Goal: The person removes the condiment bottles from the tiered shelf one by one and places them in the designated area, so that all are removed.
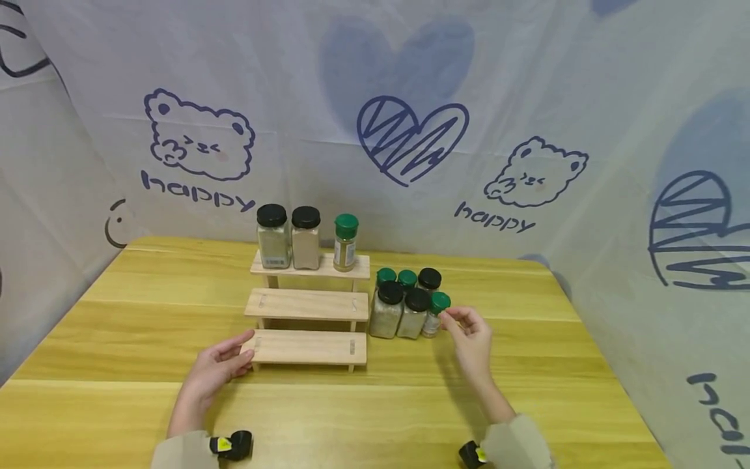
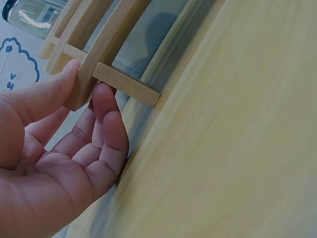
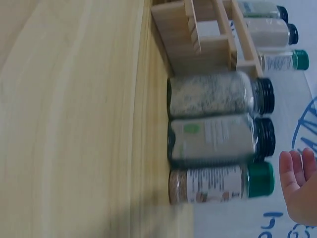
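A three-tier wooden step rack [image 1: 307,304] stands on the table, and my left hand [image 1: 212,372] grips the left end of its lowest step. In the left wrist view, the thumb lies on top of the board and curled fingers [image 2: 110,116] are beneath it. My right hand [image 1: 473,342] is beside the cap of a small green-capped spice jar [image 1: 432,322]. The right wrist view shows a gap between its extended fingers [image 3: 287,166] and that green cap [image 3: 260,179]. Two larger black-capped jars [image 1: 387,319] [image 1: 413,322] stand left of it.
On the top step are two black-capped jars [image 1: 273,244] [image 1: 306,245] and a green-capped one [image 1: 345,251]. Behind the front jars right of the rack show two green caps [image 1: 407,279] and a black cap [image 1: 430,278]. A printed cloth [image 1: 410,215] hangs behind the table.
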A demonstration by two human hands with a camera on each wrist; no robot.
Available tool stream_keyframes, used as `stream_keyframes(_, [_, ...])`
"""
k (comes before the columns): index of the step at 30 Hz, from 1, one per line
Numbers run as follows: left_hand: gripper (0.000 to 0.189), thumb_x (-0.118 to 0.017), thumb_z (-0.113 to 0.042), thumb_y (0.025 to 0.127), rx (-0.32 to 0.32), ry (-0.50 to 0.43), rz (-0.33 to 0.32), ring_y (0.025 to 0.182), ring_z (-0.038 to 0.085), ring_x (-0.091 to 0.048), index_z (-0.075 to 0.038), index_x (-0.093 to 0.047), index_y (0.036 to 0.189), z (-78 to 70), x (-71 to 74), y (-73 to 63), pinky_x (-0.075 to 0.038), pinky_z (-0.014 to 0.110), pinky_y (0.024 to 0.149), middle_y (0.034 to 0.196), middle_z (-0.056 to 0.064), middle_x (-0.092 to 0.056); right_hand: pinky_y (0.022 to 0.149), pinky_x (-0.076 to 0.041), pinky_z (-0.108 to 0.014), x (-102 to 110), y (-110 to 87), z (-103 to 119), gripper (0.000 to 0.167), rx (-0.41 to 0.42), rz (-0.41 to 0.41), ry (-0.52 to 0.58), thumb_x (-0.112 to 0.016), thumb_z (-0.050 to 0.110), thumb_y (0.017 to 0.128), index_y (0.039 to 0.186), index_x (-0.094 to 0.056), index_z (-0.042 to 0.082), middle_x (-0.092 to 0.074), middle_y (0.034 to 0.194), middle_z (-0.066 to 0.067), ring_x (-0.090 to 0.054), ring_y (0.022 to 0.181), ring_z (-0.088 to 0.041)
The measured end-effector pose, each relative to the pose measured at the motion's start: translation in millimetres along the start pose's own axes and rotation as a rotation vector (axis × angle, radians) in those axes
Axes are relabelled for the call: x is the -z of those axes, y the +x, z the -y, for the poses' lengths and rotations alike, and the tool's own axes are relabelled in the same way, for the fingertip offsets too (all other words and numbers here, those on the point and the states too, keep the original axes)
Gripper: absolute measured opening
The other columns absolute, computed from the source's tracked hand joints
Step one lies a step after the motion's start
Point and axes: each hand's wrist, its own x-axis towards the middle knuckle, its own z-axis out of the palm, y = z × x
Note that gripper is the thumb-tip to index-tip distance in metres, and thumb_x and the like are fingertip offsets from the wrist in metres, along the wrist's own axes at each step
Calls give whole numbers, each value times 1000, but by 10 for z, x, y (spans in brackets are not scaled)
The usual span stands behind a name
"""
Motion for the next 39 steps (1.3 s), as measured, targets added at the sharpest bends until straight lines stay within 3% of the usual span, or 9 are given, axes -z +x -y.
stream_keyframes(2, [53,-61,-12,85,2,0,1,79,11,-58,2,-38,131,-3,0,1,-49,26,73,96,2,-58,60,-51,-26,-110,-7,131,9,23,32,33,-62,-2,81,90,-61,-3,-59,81,-15,-59,67,-22])
stream_keyframes(6, [53,-62,-12,85,7,-2,2,79,11,-58,2,-39,131,-7,-1,-2,-49,26,73,96,3,-58,60,-50,-20,-472,-8,785,3,-24,42,37,-57,-11,81,84,-58,-12,-59,78,-12,-59,66,-16])
stream_keyframes(9, [53,-62,-11,85,6,-2,3,79,12,-59,2,-39,131,-9,1,-7,-49,27,73,96,2,-59,61,-49,-19,-678,-9,1100,4,-83,33,20,-55,-14,80,83,-53,-17,-59,77,-6,-59,68,-13])
stream_keyframes(12, [53,-61,-11,85,5,-3,4,78,12,-59,2,-39,131,-4,1,-19,-49,27,72,95,2,-59,63,-50,-20,-763,-9,1094,9,-77,64,38,-57,-12,81,84,-53,-19,-60,78,-7,-59,70,-12])
stream_keyframes(18, [53,-61,-11,85,12,-6,3,79,12,-59,2,-38,131,-14,-6,-24,-49,27,73,95,3,-59,66,-50,-22,-918,6,1063,10,-91,109,53,-59,-9,81,87,-54,-16,-57,82,-23,-60,73,-16])
stream_keyframes(25, [52,-61,-11,86,13,-3,-4,79,12,-59,1,-39,131,-25,-9,-14,-49,26,73,93,3,-59,70,-48,-20,-1134,66,1082,11,-146,142,61,-58,-10,81,90,-53,-15,-55,88,-26,-56,80,-10])
stream_keyframes(32, [52,-61,-10,85,4,-9,3,78,12,-59,2,-39,131,-8,-29,0,-49,26,72,93,2,-60,72,-48,-20,-1291,163,1057,18,-130,149,69,-59,-7,82,95,-52,-16,-53,93,-31,-56,85,-14])
stream_keyframes(39, [52,-61,-11,85,-3,-10,6,78,12,-58,2,-39,131,12,-13,0,-49,26,72,93,2,-58,72,-47,-21,-1475,279,1071,21,-102,122,24,-57,-12,80,97,-47,-20,-49,94,-34,-52,89,-35])
